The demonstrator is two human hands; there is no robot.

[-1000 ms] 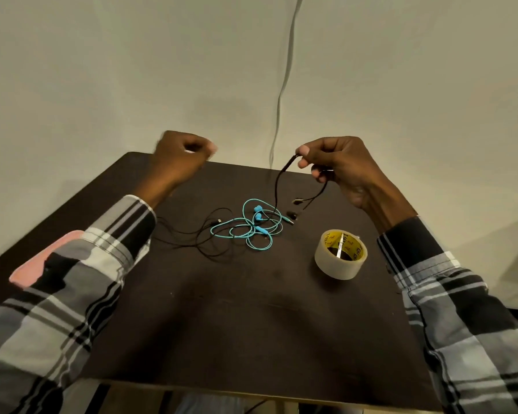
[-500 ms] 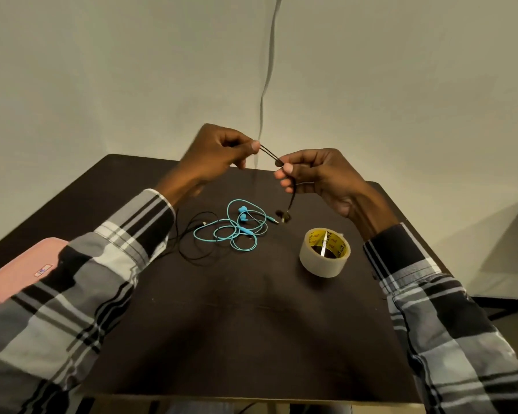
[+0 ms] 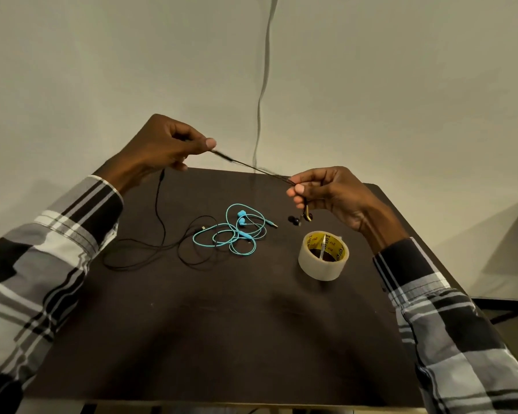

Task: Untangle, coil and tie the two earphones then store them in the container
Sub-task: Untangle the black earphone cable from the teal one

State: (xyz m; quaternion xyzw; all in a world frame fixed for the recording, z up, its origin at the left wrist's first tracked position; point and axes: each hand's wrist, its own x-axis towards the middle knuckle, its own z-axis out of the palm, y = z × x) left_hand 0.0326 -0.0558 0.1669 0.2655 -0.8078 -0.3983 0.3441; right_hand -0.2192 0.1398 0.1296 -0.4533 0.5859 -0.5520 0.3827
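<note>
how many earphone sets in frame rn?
2. The black earphones are stretched between the left hand and right hand, slack trailing onto the table. The turquoise earphones lie tangled mid-table, left of the tape roll.

The light was dim and warm. Soft shadows fell on the worktop [image 3: 222, 324] in front of the tape [image 3: 323, 255]. The stretched cord [image 3: 251, 167] behind the tape was motion-blurred. Wide-angle distortion bent the worktop's edges and the sleeves [image 3: 42, 264].
</note>
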